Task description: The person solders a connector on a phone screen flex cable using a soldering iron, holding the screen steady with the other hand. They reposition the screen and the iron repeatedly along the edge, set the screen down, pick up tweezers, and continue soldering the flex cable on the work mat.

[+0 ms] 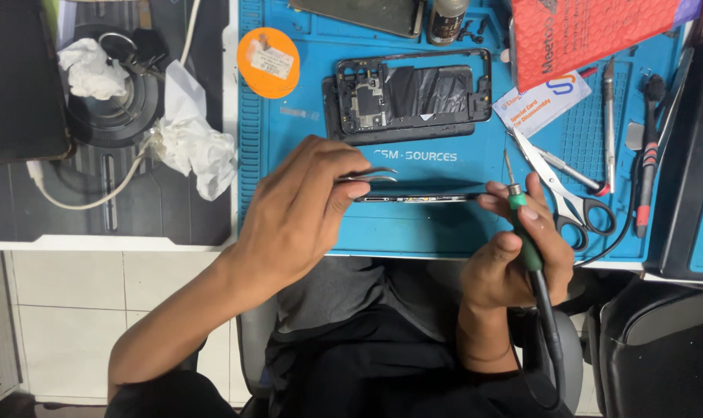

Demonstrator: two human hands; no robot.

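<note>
Even overhead light fell bright on my tabletop (305, 224); shadows stayed soft, everything sharp, slight glare on tools.

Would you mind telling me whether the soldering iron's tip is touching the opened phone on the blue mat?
Apart. The head view shows bare blue mat between the soldering iron tip and the opened phone.

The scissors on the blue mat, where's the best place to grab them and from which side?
Take the scissors by the black finger loops at their lower right end, near the mat's front edge. The blades point up and left toward the white card, so come from the lower right, away from the tips. The right hand, holding the green-handled soldering iron, is closest.
</note>
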